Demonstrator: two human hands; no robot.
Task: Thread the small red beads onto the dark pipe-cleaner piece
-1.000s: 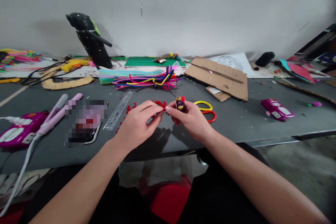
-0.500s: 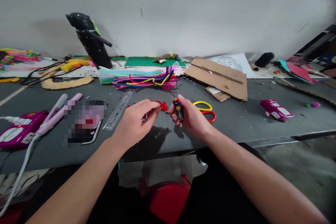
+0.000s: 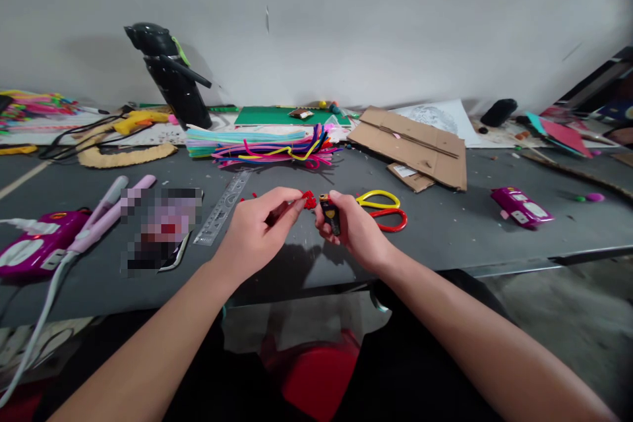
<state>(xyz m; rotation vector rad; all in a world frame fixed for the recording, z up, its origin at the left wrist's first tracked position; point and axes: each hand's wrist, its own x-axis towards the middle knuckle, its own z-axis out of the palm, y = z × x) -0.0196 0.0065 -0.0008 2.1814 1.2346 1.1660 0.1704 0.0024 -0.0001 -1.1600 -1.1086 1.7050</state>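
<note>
Lighter (image 3: pixel 330 214) and red fuzzy piece (image 3: pixel 309 199) are close to each other, a little gap between them, above the near middle of the gray surface (image 3: pixel 445 224). The left hand (image 3: pixel 262 227) pinches the red fuzzy piece out at its fingertips. The right hand (image 3: pixel 360 231) is wrapped around the lighter and holds it up, with the thumb by its top. The lighter is dark with a bit of yellow on its side — its top end points up.

Just past the right hand lie scissors (image 3: pixel 390 211), with one yellow loop and one red loop; the hand hides part of them. Small red bits (image 3: pixel 242 200) lie past the left hand, near a clear ruler (image 3: pixel 221 211). Left of the ruler is a phone (image 3: pixel 168 231), mostly blurred out. More to the left, a pink hair straightener (image 3: pixel 111 214) lies by a purple power strip (image 3: pixel 42 244) — another purple box (image 3: pixel 521 206) like it sits well over to the right. On the far side are pipe cleaners (image 3: pixel 277 148) in lots of colors, brown cardboard (image 3: pixel 410 145) to the right of them, and a black bottle (image 3: pixel 173 79) on the left.
</note>
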